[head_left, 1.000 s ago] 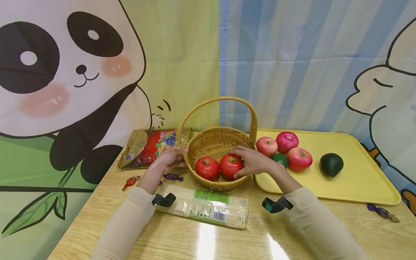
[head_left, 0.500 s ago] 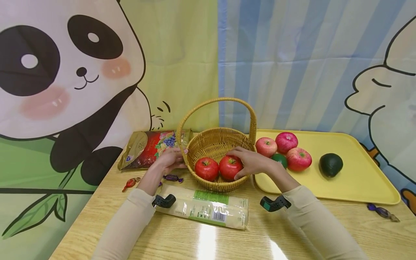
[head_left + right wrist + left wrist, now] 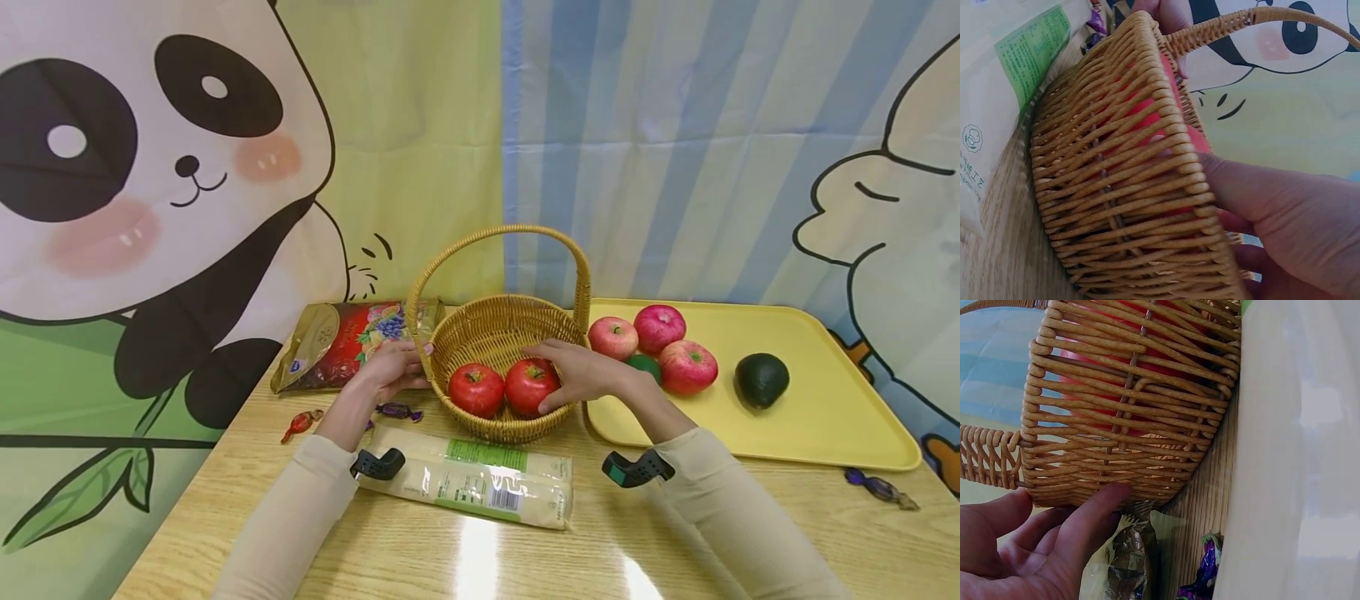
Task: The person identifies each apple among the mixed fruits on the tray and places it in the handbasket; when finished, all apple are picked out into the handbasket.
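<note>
One red-wrapped candy [image 3: 302, 425] and one gold-and-red bag [image 3: 330, 348] are placed at left; one left hand [image 3: 396, 368], its fingers loosely extended, is laid against the outer left wall of one upright wicker basket [image 3: 517, 432]; within, two red apples [image 3: 476, 390] are seated side by side, the rightmost being gripped between thumb and fingers of one right hand [image 3: 583, 372]; three pinkish apples [image 3: 688, 367] are carried, far right, on one yellow tray [image 3: 832, 417]

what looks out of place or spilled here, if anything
One purple candy lies alone beside the yellow tray, away from the other candies near the basket, so it looks stray. No spill shows.
</note>
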`<state>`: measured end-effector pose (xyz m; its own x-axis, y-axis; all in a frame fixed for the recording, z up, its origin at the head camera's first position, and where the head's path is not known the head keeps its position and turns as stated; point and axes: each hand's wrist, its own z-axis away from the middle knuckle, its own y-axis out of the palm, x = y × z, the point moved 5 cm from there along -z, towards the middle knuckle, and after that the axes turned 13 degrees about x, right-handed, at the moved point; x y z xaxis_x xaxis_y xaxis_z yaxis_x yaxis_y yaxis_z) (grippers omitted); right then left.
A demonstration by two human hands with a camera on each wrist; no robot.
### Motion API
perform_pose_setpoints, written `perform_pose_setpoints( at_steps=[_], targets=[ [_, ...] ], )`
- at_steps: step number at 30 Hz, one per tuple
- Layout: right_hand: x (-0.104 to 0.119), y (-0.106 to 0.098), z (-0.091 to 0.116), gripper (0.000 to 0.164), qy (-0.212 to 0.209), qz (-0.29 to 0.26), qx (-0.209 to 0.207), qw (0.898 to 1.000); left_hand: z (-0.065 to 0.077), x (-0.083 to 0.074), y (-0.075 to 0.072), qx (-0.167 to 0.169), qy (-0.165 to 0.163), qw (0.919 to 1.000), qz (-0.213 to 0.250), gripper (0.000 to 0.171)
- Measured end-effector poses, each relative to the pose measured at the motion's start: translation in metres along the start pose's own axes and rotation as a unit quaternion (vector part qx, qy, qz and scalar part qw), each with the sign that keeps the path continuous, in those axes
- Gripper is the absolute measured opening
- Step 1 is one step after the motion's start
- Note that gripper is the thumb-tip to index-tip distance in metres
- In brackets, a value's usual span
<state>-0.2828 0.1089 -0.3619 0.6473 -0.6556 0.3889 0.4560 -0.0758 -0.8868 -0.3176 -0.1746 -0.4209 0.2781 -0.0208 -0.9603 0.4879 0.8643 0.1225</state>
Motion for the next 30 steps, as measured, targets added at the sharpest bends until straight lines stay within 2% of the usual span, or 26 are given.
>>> perform_pose_setpoints(
  at_steps=[5,10,16,21,26,30],
  targets=[
    [-0.001,-0.01,0.014,0.082,0.002,-0.012,-0.023,1.0,0.0,0.001,-0.001,0.0,-0.001,1.0,0.001,0.045],
    [0.0,-0.022,0.037,0.079,-0.003,-0.029,-0.042,0.999,0.0,0.002,-0.001,0.004,-0.001,1.0,0.001,0.046],
    [-0.01,-0.036,0.072,0.071,0.001,-0.005,-0.071,0.997,0.0,0.001,0.0,0.01,0.001,0.9999,0.0,0.047],
    [-0.035,-0.041,0.109,0.067,0.034,-0.001,-0.085,0.996,-0.001,0.001,0.001,0.017,0.007,0.9998,-0.008,0.048],
    [-0.075,-0.04,0.143,0.065,0.084,0.008,-0.115,0.99,0.003,-0.001,0.002,0.033,0.025,0.9991,-0.011,0.052],
    [-0.108,-0.033,0.161,0.068,0.127,-0.007,-0.118,0.985,0.004,-0.001,0.002,0.034,0.028,0.999,-0.01,0.052]
  ],
)
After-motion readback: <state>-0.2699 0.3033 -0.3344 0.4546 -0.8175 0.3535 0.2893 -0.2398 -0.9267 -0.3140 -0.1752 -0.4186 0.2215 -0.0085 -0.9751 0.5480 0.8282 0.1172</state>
